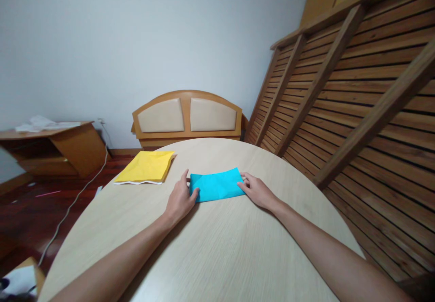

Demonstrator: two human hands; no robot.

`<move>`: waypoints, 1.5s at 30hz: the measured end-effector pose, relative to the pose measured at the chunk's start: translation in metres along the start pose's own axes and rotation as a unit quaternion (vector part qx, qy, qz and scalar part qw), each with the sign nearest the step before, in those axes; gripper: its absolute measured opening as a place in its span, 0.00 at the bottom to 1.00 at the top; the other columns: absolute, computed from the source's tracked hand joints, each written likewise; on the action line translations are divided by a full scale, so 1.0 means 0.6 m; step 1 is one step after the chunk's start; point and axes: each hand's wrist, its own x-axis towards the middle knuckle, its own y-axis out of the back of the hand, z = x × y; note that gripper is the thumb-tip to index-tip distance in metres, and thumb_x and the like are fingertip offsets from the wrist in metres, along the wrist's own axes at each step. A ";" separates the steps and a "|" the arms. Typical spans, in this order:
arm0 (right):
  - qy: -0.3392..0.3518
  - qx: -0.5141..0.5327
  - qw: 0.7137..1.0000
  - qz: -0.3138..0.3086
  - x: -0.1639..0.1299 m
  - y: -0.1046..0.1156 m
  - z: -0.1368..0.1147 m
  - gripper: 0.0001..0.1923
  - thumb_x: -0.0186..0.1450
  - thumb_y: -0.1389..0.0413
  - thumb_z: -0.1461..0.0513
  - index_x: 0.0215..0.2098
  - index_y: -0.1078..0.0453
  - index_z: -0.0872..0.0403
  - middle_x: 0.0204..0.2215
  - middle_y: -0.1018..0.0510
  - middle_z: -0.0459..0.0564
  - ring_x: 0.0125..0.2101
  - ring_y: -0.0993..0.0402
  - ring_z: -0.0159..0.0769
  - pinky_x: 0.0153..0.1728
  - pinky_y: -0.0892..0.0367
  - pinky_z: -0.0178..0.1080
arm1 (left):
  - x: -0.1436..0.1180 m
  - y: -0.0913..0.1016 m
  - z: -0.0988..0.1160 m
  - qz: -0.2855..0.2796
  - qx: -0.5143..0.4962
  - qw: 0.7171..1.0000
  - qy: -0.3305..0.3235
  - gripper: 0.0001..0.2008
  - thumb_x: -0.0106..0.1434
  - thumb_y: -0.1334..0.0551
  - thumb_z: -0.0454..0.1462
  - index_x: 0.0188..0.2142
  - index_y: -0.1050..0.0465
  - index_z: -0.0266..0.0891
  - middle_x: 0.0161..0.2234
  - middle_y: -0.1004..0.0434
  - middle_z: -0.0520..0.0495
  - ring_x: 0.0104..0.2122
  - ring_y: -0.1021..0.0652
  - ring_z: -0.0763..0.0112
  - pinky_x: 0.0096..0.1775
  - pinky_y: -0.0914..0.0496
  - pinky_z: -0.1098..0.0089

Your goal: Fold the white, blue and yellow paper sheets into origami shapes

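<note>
A creased, folded sheet of bright blue paper (217, 186) is held over the middle of the round table. My left hand (181, 195) grips its left end, thumb on the near face and the other fingers mostly behind it. At the opposite end my right hand (256, 190) pinches the edge, with its thumb in front and fingers partly hidden behind the paper. To the left on the table lies a stack of yellow paper (146, 167), with a white layer showing along its near edge.
The round pale wooden table (231, 247) fills the foreground. Behind it stands a padded wooden headboard (186, 114). A large slatted wooden frame (340, 80) leans along the right. At left, a wooden desk (74, 145) bears crumpled white material, and a pale cable (73, 204) crosses the dark floor.
</note>
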 end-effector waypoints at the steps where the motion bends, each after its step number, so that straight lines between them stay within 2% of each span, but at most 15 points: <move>1: -0.004 -0.023 1.000 0.012 0.001 -0.001 -0.001 0.22 0.69 0.51 0.54 0.56 0.34 0.56 0.31 0.23 0.50 0.34 0.27 0.43 0.38 0.33 0.43 | -0.002 -0.002 0.002 0.024 0.014 0.999 -0.034 0.36 0.66 0.44 0.43 0.68 0.56 0.37 0.58 0.34 0.32 0.55 0.29 0.50 0.54 0.32 0.52; 3: -0.003 -0.075 0.996 0.051 0.000 -0.001 -0.007 0.24 0.69 0.50 0.54 0.60 0.37 0.55 0.42 0.23 0.56 0.44 0.28 0.47 0.47 0.33 0.48 | -0.006 -0.007 0.008 0.037 0.035 0.994 -0.098 0.33 0.67 0.45 0.42 0.68 0.54 0.39 0.66 0.45 0.33 0.64 0.39 0.50 0.61 0.39 0.49; 6: 0.032 -0.125 0.989 0.071 -0.009 -0.007 -0.032 0.27 0.70 0.51 0.54 0.65 0.41 0.55 0.60 0.33 0.59 0.58 0.38 0.50 0.59 0.42 0.52 | -0.013 -0.018 0.019 -0.026 0.059 0.987 -0.145 0.28 0.69 0.46 0.40 0.66 0.47 0.38 0.69 0.53 0.35 0.68 0.47 0.50 0.64 0.44 0.49; 9: 0.080 -0.115 0.990 -0.029 -0.026 -0.025 -0.074 0.29 0.71 0.54 0.51 0.67 0.42 0.53 0.64 0.36 0.55 0.64 0.44 0.47 0.65 0.50 0.51 | -0.016 -0.025 0.027 -0.098 0.084 0.978 -0.163 0.29 0.68 0.46 0.39 0.67 0.45 0.33 0.71 0.57 0.34 0.69 0.52 0.49 0.65 0.47 0.50; 12: 0.119 -0.092 0.975 -0.163 -0.037 -0.046 -0.107 0.34 0.72 0.59 0.46 0.71 0.52 0.52 0.70 0.49 0.51 0.69 0.57 0.45 0.68 0.64 0.53 | -0.014 -0.024 0.031 -0.178 0.097 0.964 -0.171 0.27 0.71 0.49 0.41 0.67 0.44 0.34 0.70 0.54 0.35 0.69 0.50 0.52 0.66 0.48 0.51; 16: 0.092 -0.091 0.962 -0.239 -0.029 -0.054 -0.106 0.40 0.71 0.64 0.41 0.72 0.58 0.56 0.71 0.57 0.52 0.70 0.65 0.46 0.69 0.65 0.52 | -0.012 -0.016 0.035 -0.255 0.111 0.946 -0.165 0.28 0.73 0.54 0.45 0.69 0.48 0.36 0.70 0.53 0.39 0.69 0.49 0.56 0.66 0.51 0.50; 19: 0.049 -0.120 0.965 -0.229 -0.015 -0.042 -0.077 0.42 0.71 0.65 0.40 0.72 0.57 0.57 0.71 0.59 0.53 0.70 0.66 0.48 0.69 0.64 0.52 | -0.014 -0.012 0.040 -0.264 0.120 0.942 -0.166 0.30 0.74 0.55 0.48 0.69 0.50 0.35 0.70 0.54 0.38 0.69 0.49 0.54 0.66 0.50 0.50; 23: 0.003 -0.177 0.968 -0.176 -0.010 -0.030 -0.050 0.38 0.72 0.65 0.42 0.71 0.53 0.57 0.71 0.54 0.55 0.70 0.62 0.49 0.68 0.63 0.55 | -0.023 -0.005 0.055 -0.224 0.118 0.944 -0.209 0.25 0.74 0.54 0.45 0.65 0.39 0.37 0.66 0.41 0.39 0.65 0.39 0.52 0.63 0.43 0.50; 26: 0.015 -0.207 0.970 -0.123 -0.016 -0.033 -0.061 0.35 0.73 0.66 0.46 0.69 0.47 0.59 0.69 0.47 0.57 0.70 0.58 0.48 0.68 0.64 0.54 | -0.028 0.000 0.068 -0.195 0.093 0.944 -0.249 0.21 0.73 0.53 0.41 0.60 0.32 0.41 0.61 0.32 0.41 0.58 0.32 0.54 0.58 0.37 0.50; 28: 0.038 -0.191 0.974 -0.117 -0.020 -0.040 -0.075 0.34 0.74 0.66 0.47 0.69 0.46 0.57 0.69 0.46 0.55 0.69 0.57 0.46 0.68 0.62 0.53 | -0.030 0.000 0.073 -0.193 0.072 0.941 -0.270 0.19 0.72 0.51 0.39 0.57 0.30 0.42 0.58 0.29 0.41 0.54 0.30 0.55 0.57 0.35 0.51; 31: 0.097 -0.134 0.971 -0.171 -0.018 -0.051 -0.082 0.33 0.74 0.68 0.47 0.70 0.48 0.52 0.69 0.46 0.50 0.69 0.57 0.42 0.68 0.61 0.51 | -0.031 -0.002 0.073 -0.197 0.044 0.934 -0.293 0.17 0.71 0.48 0.38 0.54 0.27 0.40 0.57 0.30 0.40 0.56 0.31 0.56 0.59 0.36 0.53; 34: 0.080 -0.127 0.968 -0.201 -0.008 -0.048 -0.060 0.33 0.74 0.67 0.46 0.71 0.50 0.51 0.71 0.52 0.48 0.70 0.61 0.43 0.68 0.61 0.51 | -0.031 -0.004 0.067 -0.200 0.022 0.934 -0.295 0.18 0.70 0.47 0.38 0.57 0.29 0.40 0.58 0.31 0.39 0.57 0.32 0.56 0.60 0.36 0.54; 41: -0.046 -0.191 0.973 -0.123 0.007 -0.009 0.012 0.36 0.72 0.62 0.45 0.71 0.53 0.55 0.71 0.54 0.52 0.70 0.62 0.49 0.68 0.61 0.55 | -0.031 -0.007 0.053 -0.205 0.025 0.936 -0.286 0.22 0.71 0.47 0.41 0.62 0.34 0.42 0.64 0.37 0.40 0.63 0.36 0.55 0.63 0.40 0.51; 43: -0.036 -0.204 0.974 -0.091 0.003 -0.006 0.006 0.35 0.72 0.60 0.47 0.71 0.51 0.57 0.70 0.52 0.53 0.70 0.62 0.49 0.68 0.63 0.55 | -0.031 -0.008 0.052 -0.210 0.029 0.935 -0.285 0.22 0.71 0.47 0.41 0.62 0.35 0.43 0.65 0.37 0.41 0.64 0.37 0.55 0.63 0.41 0.51; 45: 0.014 -0.197 0.977 -0.079 -0.005 -0.009 -0.015 0.33 0.73 0.60 0.48 0.70 0.47 0.57 0.70 0.50 0.52 0.70 0.63 0.46 0.68 0.65 0.53 | -0.031 -0.009 0.052 -0.210 0.033 0.935 -0.284 0.22 0.71 0.47 0.41 0.62 0.34 0.43 0.65 0.37 0.42 0.64 0.38 0.55 0.63 0.41 0.51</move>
